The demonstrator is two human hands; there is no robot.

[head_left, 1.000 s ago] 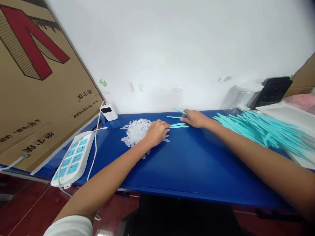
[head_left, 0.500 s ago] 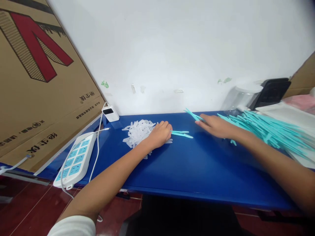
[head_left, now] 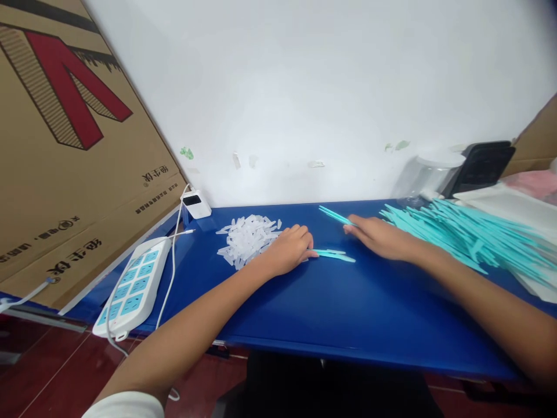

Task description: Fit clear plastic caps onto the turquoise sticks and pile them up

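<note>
My left hand [head_left: 289,249] rests on the blue table [head_left: 331,307] beside a heap of small clear plastic caps [head_left: 248,237]. Its fingers are curled on the near ends of two teal sticks [head_left: 334,254] that lie flat and point right. My right hand [head_left: 378,237] lies a little to the right, palm down. It pinches a few more teal sticks [head_left: 336,215], which jut out up and to the left. Right behind that wrist spreads a big pile of teal sticks [head_left: 461,232].
A large cardboard box [head_left: 65,151] leans along the left side. A white power strip [head_left: 133,287] and a white charger [head_left: 195,203] sit at the table's left end. A clear jar [head_left: 429,171], a black phone [head_left: 483,165] and white sheets [head_left: 517,206] crowd the far right.
My right hand went right to the big pile and came back toward the middle with a few teal sticks. My left hand stayed by the caps with the two sticks.
</note>
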